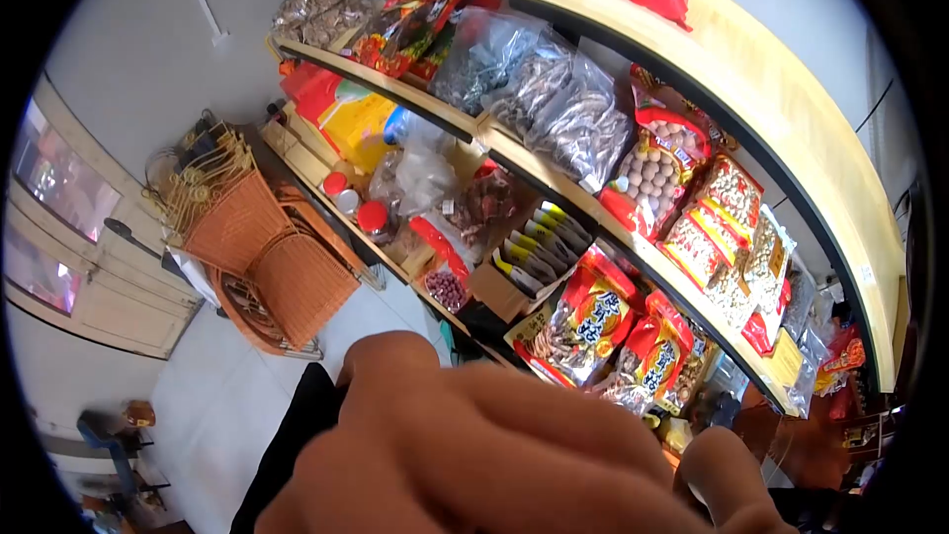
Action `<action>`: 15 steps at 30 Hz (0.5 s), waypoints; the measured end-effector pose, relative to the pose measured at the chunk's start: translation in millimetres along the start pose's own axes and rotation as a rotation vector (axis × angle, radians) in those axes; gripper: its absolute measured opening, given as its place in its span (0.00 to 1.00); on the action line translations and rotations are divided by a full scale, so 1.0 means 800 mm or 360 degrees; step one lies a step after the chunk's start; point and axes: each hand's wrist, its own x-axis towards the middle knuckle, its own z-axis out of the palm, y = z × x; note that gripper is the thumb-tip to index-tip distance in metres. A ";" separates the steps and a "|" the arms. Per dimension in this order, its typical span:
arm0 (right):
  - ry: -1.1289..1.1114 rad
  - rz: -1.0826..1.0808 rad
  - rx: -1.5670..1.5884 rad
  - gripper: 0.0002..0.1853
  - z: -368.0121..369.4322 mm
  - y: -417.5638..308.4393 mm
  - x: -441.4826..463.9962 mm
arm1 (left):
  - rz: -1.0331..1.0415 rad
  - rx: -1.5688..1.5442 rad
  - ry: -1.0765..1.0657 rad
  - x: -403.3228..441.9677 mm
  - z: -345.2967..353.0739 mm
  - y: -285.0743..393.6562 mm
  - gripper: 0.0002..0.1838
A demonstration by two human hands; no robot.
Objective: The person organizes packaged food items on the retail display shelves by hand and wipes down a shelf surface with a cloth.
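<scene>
My left hand (474, 455) fills the bottom middle of the view, very close to the camera and blurred. Its fingers are bent and pressed together; anything inside them is hidden. A dark sleeve (287, 445) shows to its left. At the lower right, part of my right hand (730, 480) appears, with a rounded fingertip or thumb raised beside the left fingers; the rest is cut off by the frame edge. Neither hand touches the shelf goods visible behind. Nearest behind them are red bags of dried food (585, 321) on the lower shelf.
Tilted wooden shelves (791, 109) hold bagged dried goods, red-lidded jars (373, 218) and a carton of packets (499, 287). A wicker chair (297, 277) stands on the pale tiled floor (213, 386) at left, near a door (138, 307). A blue stool-like object (119, 460) is at lower left.
</scene>
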 end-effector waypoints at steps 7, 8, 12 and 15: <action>0.0113 0.0141 0.0227 0.05 -0.004 -0.014 -0.017 | 0.0214 -0.0251 -0.0337 0.011 0.008 -0.030 0.09; 0.0119 0.0149 0.0209 0.05 0.004 -0.018 -0.020 | 0.0235 -0.0288 -0.0375 0.012 0.010 -0.034 0.10; 0.0572 0.0221 0.0073 0.09 0.026 -0.017 -0.029 | 0.0295 -0.0427 -0.0514 0.012 0.016 -0.050 0.11; 0.0383 -0.0372 0.0048 0.12 0.015 0.013 -0.033 | 0.0328 -0.0468 -0.0559 0.010 0.021 -0.054 0.12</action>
